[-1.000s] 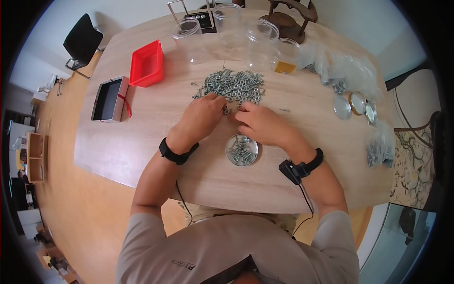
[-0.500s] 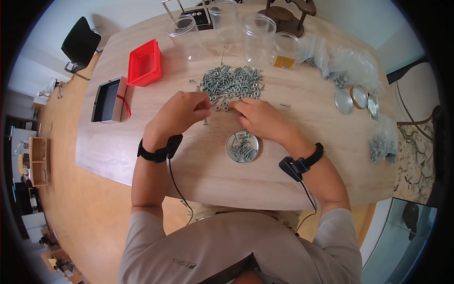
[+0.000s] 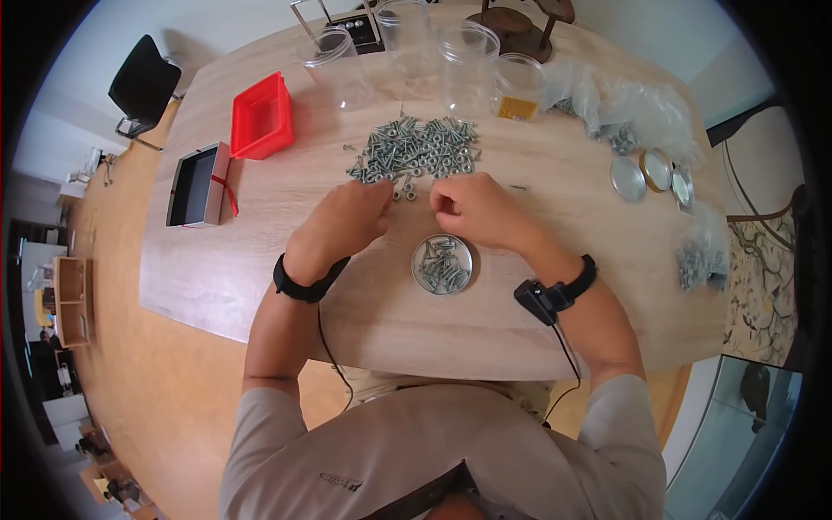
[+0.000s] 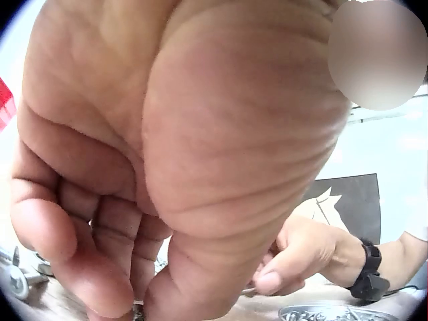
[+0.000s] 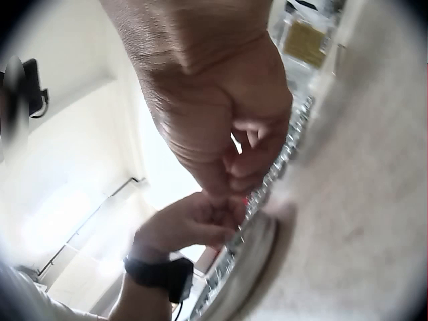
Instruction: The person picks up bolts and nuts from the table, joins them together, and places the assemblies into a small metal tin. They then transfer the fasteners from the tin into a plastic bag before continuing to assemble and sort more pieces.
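A pile of screws with ring-shaped nuts or washers [image 3: 416, 143] lies on the table ahead of both hands. At its near left edge, my left hand [image 3: 347, 217] has its fingers bent toward the thumb, pinching a small metal fastener [image 4: 138, 311] that is mostly hidden. My right hand [image 3: 481, 208] is at the near right edge, fingers curled and thumb against them. A thin metal piece [image 4: 248, 291] shows at the right thumb tip in the left wrist view. Just nearer the body than the right hand stands a round shallow dish [image 3: 417, 276] holding several screws [image 3: 444, 269].
Clear plastic jars [image 3: 468, 74] stand behind the pile. A red basket [image 3: 286, 139] and an open grey box [image 3: 218, 178] are on the left. Metal lids [image 3: 627, 179] and plastic bags of hardware [image 3: 702, 251] lie on the right. A loose screw [image 3: 518, 187] lies beyond the right hand.
My left hand moved left from the pile's near edge, then slightly back right and down toward the table. My right hand's extended fingers curled and drew back from the pile.
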The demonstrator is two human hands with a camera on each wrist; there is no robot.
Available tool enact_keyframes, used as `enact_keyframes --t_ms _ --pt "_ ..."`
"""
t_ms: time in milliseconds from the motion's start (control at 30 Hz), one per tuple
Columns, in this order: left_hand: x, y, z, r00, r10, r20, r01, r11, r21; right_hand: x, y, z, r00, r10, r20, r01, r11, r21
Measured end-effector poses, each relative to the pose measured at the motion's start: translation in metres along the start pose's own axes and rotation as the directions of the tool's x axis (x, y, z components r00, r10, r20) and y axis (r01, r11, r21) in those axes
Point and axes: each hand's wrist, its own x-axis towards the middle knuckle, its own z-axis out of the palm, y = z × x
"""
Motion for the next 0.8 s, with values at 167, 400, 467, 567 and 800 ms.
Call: enact_keyframes --t_ms 167,400,467,567,800 --pt "0.000 0.003 -0.009 0.999 0.044 0.021 -0.041 0.990 -0.136 -0.007 -0.018 -0.031 0.967 0.015 0.254 -0.057 0.986 0.156" --pt "-0.009 0.047 -0.031 0.941 0.242 0.235 -0.089 0.850 -0.519 -0.025 0.025 -0.080 0.982 0.113 -0.155 -0.164 0.910 -0.381" --pt "-0.001 0.041 -0.021 0.975 0.189 0.118 -0.137 0.927 -0.350 -0.028 0.040 -0.077 0.985 0.070 -0.158 -0.134 0.885 -0.446" --pt "0.012 0.024 0.005 0.974 0.136 -0.181 -0.164 0.974 -0.155 -0.026 0.056 -0.073 0.989 0.069 -0.131 -0.121 0.889 -0.442" --pt "0.019 0.009 0.018 0.967 0.132 -0.218 -0.131 0.991 0.021 -0.015 0.029 -0.066 0.989 0.121 0.087 -0.110 0.986 -0.123"
